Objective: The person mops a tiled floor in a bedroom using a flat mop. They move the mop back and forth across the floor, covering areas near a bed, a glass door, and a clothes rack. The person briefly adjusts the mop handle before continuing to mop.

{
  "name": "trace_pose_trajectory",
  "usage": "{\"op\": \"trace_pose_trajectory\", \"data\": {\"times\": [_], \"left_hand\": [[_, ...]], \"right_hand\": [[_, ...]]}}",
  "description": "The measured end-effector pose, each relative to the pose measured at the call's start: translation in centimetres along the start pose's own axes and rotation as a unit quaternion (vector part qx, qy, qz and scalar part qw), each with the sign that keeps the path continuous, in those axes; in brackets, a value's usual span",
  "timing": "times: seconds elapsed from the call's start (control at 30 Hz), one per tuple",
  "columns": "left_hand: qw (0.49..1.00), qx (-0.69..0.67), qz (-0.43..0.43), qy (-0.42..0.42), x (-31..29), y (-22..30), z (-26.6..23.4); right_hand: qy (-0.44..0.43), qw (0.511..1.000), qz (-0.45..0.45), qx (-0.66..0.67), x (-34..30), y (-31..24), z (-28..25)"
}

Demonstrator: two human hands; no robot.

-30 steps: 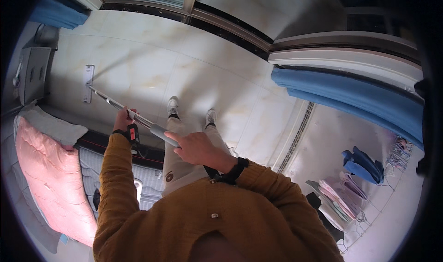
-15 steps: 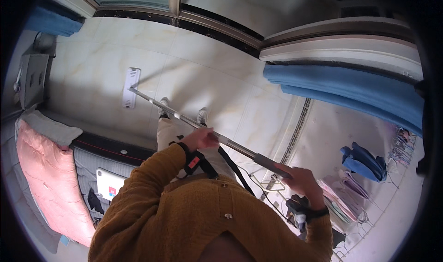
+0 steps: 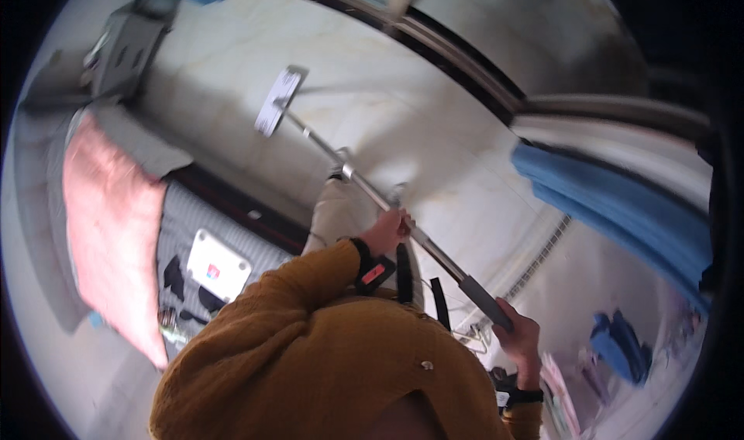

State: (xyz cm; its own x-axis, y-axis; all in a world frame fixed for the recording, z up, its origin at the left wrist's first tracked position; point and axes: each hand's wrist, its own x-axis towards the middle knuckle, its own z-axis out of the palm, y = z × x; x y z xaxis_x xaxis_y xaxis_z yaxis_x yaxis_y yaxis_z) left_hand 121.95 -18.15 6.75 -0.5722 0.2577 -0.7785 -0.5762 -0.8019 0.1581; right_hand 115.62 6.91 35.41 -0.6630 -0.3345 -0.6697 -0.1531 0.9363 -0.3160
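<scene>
A flat mop runs slantwise across the view, with a silver pole and a grey grip at its near right end. Its white rectangular head lies on the pale tiled floor, far left of my feet. Around the middle of the pole my left hand is closed, just above my thighs. My right hand wraps the end of the grey grip, lower down and to the right. Both wrists wear black bands. One light shoe shows beside the pole; the other is blurred.
To the left stands a bed with a pink quilt and a white flat board. A grey cabinet is beyond it. Sliding-door track crosses the far side. Blue curtain hangs at right, with hung clothes below.
My view has turned, so the room appears tilted and shifted right. The mop head now sits farther up and right in the picture; both hands keep their hold on the pole.
</scene>
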Motion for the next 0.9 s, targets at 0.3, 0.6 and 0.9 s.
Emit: {"op": "trace_pose_trajectory", "data": {"times": [0.3, 0.6, 0.9], "left_hand": [[0.878, 0.367, 0.215, 0.221, -0.4, 22.3, -23.4], [0.83, 0.51, 0.225, 0.012, 10.7, 10.7, -20.0], [0.957, 0.168, -0.205, -0.12, 4.1, -4.4, 9.9]], "right_hand": [[-0.084, 0.976, -0.193, 0.055, 17.3, -20.2, 10.2], [-0.084, 0.989, -0.086, 0.086, 11.2, -11.2, 5.9], [-0.065, 0.99, 0.128, 0.013, -7.1, 0.3, -7.0]]}}
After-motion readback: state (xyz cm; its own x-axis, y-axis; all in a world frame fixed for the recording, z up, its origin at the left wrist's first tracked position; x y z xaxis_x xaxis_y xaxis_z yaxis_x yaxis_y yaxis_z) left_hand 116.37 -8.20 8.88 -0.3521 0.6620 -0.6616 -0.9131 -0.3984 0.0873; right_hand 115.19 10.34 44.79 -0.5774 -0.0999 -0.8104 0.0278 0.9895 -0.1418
